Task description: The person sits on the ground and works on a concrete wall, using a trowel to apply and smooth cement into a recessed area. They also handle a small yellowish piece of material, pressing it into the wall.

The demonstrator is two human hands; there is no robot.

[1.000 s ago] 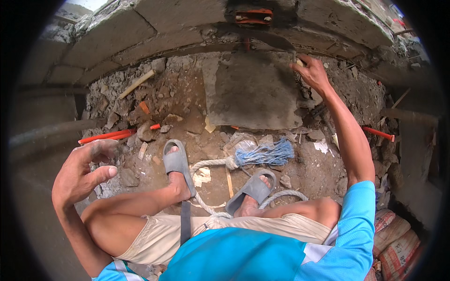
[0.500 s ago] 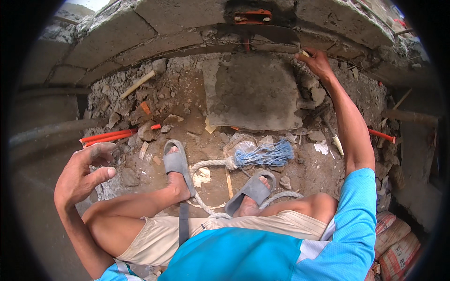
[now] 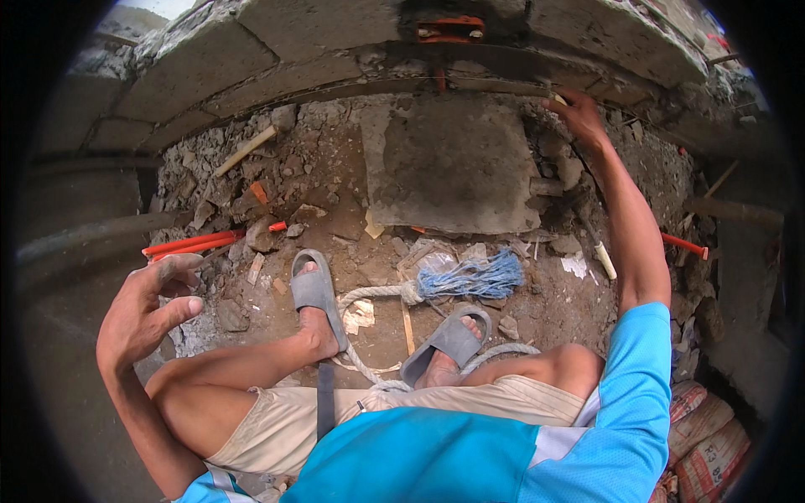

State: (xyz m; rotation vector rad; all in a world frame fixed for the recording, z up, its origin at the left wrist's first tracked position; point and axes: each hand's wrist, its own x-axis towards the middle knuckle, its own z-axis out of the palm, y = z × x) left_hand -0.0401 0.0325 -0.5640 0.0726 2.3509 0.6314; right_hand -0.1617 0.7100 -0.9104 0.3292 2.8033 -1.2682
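At the base of the block wall (image 3: pixel 327 33), my right hand (image 3: pixel 581 119) is closed round the pale handle (image 3: pixel 559 100) of what looks like a trowel. Its thin dark blade reaches left along the wall, hard to make out against the dark, damp mortar (image 3: pixel 511 63). An orange wall box (image 3: pixel 451 30) is set in that mortar, with a short orange pipe (image 3: pixel 439 80) below it. Under the blade lies a flat grey board (image 3: pixel 495 214) with a dark wet patch. My left hand (image 3: pixel 151 306) hangs empty over my left knee, fingers loosely bent and thumb apart.
Rubble surrounds the board. Orange pipes (image 3: pixel 193 243) lie at left, another (image 3: pixel 685 244) at right. A rope with a frayed blue end (image 3: pixel 474 277) lies by my sandalled feet. A pale-handled tool (image 3: pixel 605 261) rests right of the board; sacks (image 3: pixel 708 444) sit at lower right.
My right hand has moved slightly right with the trowel, and the blade now shows as a thinner strip against the wall. My left hand has hardly moved.
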